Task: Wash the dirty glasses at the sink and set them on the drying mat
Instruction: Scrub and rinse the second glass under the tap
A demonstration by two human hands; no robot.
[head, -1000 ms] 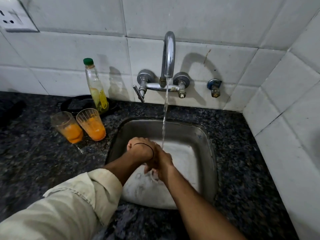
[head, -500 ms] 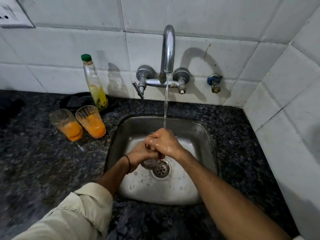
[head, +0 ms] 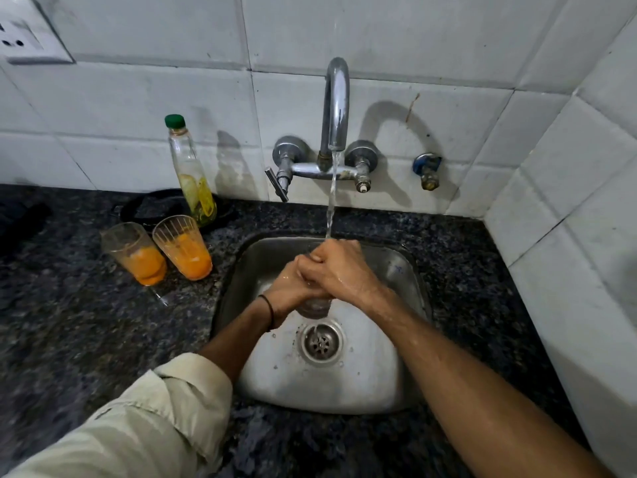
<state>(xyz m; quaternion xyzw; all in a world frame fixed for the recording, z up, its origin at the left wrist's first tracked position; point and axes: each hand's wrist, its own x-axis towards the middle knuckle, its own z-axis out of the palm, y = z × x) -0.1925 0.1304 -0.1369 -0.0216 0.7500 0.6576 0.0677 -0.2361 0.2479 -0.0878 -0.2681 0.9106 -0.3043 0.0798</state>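
Fingers (head: 307, 263) of our right hand (head: 344, 270): curled tight, closed over the upper end of the clear glass (head: 313, 307) and over the knuckles of our left hand (head: 289, 293). Left fingers: wrapped round the side of the same glass, from the left. Whether the right fingers reach inside the rim we cannot tell; the hands hide it.

Clear glass: held between both hands above the sink (head: 396, 270). Only its lower end shows, below the hands and just beyond the drain (head: 321, 343).

Water stream (head: 331, 201): runs from the tap (head: 336, 105) and lands at the far edge of our right hand.

Left dirty glass (head: 136, 253) and right dirty glass (head: 184, 248): upright on the desk (head: 69, 322), left of the sink, side by side and close together; whether they touch we cannot tell. Orange residue in the bottom of each. Both well apart from our hands.

Bottle (head: 191, 174): green cap, yellowish contents low down, standing behind the right dirty glass, near the tiled wall (head: 138, 98).

Black band (head: 267, 310): round our left wrist.

Pale sleeve (head: 155, 408): rolled up on our left forearm. Right forearm bare and wet.
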